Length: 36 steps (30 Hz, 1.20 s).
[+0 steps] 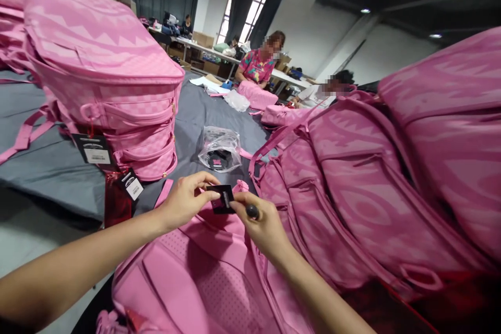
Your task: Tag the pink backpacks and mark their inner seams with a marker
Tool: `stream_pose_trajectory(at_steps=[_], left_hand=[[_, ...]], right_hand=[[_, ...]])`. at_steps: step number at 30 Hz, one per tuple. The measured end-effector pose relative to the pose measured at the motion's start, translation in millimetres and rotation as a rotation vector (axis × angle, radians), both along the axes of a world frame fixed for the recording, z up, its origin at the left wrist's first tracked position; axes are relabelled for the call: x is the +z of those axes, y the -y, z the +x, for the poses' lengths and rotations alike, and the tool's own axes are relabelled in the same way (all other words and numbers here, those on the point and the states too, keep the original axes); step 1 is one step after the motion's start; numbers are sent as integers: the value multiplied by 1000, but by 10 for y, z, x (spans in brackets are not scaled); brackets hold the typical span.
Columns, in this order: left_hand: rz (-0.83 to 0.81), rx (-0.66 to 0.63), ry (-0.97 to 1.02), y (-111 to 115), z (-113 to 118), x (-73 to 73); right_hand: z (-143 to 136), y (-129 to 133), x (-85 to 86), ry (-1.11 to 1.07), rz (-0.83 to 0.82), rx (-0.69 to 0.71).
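Note:
A small black hang tag (221, 199) with pale print is pinched by my left hand (191, 197), thumb on its face. At its right edge the fingers of my right hand (263, 215) close on the tag too. A round black end of a tool (252, 212) pokes out of the right fist; the rest of it is hidden. Below both hands lies a pink backpack (188, 276) with its padded, perforated back facing up. Just beyond the hands, a clear plastic bag (220, 148) holds more black tags.
Pink backpacks (364, 177) stand in a row on the right. Another pink backpack (105, 73) with black tags (94, 149) stands at left on the grey-covered table (191, 109). Across it, a person in a colourful shirt (258, 65) handles a pink bag; other people sit farther off.

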<state>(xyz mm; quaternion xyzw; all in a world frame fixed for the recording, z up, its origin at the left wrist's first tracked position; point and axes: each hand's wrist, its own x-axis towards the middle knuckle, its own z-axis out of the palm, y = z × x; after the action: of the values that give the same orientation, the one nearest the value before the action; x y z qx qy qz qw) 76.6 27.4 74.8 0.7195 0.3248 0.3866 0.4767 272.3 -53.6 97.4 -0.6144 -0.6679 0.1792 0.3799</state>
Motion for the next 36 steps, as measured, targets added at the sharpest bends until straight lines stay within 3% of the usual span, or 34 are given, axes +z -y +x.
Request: stream_pose_trajectory(at_steps=[4, 6, 9, 12, 18, 21, 26, 30, 33, 36], left_hand=[[202, 130, -234, 95, -331, -232], [174, 85, -382, 175, -470, -394], [111, -25, -470, 298, -560, -592], [120, -11, -466, 351, -547, -693], [161, 19, -471, 303, -524, -786], [136, 9, -457, 303, -540, -825], [6, 43, -433, 303, -542, -905], [-62, -54, -362, 261, -561, -914], [-121, -59, -396, 250, -588, -870], [-133, -19, -434, 264, -580, -837]], right_hand=[[66, 48, -132, 103, -50, -107], [26, 62, -218, 227, -191, -85], [-137, 52, -330, 485, -425, 73], [-297, 4, -393, 732, -523, 248], [-391, -121, -355, 875, -512, 407], [-389, -129, -296, 899, -576, 386], [-479, -192, -296, 832, -450, 232], [-573, -345, -351, 745, -390, 348], [-467, -310, -342, 792, -371, 445], [-229, -115, -314, 903, -467, 398]])
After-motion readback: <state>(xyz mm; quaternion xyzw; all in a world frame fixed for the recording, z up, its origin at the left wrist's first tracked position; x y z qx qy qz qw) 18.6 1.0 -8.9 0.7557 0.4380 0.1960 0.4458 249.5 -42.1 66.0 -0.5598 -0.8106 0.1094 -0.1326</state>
